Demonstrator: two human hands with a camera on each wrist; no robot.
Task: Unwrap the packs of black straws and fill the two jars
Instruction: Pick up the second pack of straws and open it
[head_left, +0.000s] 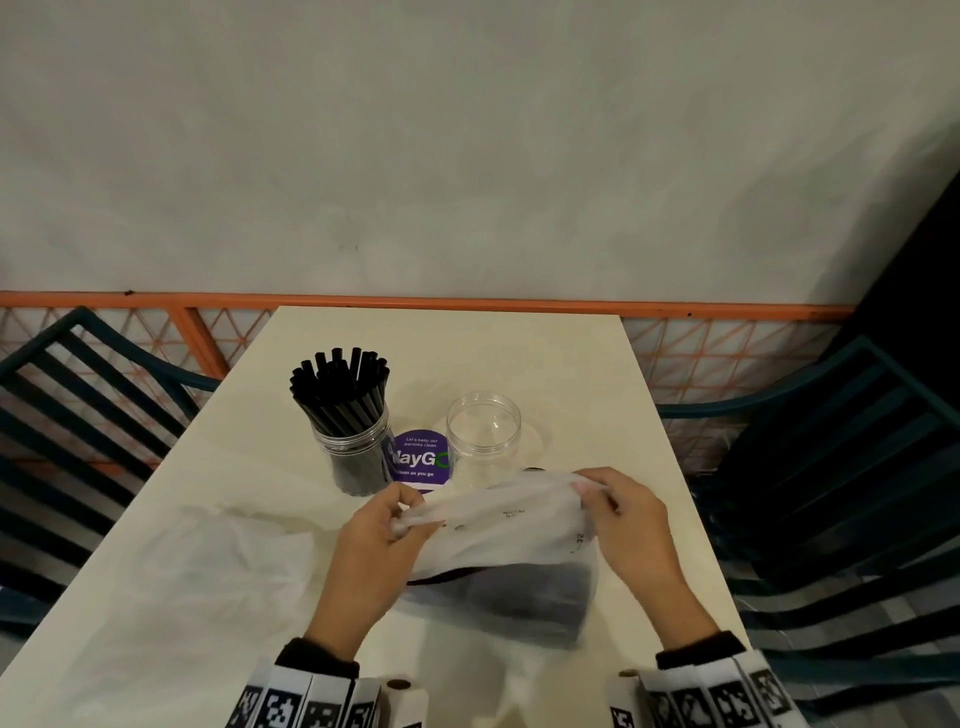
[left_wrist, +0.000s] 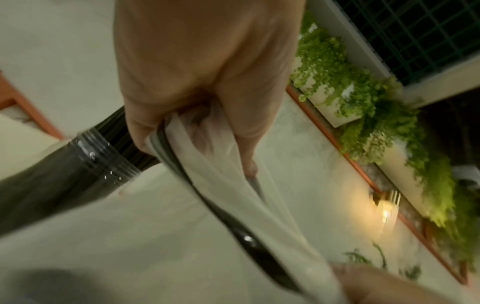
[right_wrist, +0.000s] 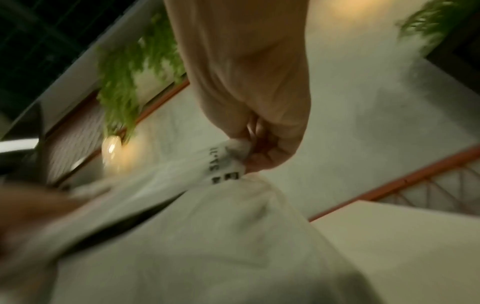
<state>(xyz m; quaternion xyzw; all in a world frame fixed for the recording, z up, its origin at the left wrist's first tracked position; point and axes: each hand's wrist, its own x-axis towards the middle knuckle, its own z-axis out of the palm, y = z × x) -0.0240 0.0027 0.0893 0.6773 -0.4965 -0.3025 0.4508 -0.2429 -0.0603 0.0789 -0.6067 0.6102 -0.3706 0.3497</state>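
Both hands pinch the wrapper (head_left: 511, 525) mouth over the table (head_left: 249, 519), left hand (head_left: 376, 525), right hand (head_left: 626, 512); pull apart evenly, straws (head_left: 524, 592) inside, empty jar (head_left: 483, 434) just behind.

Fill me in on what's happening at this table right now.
A person is opening a pack of black straws over the table. The left hand and the right hand each pinch the top edge of its whitish plastic wrapper and stretch it apart. Behind it, one jar is already full of black straws, while the second jar stands empty beside it. Another crumpled clear wrapper lies to the left.
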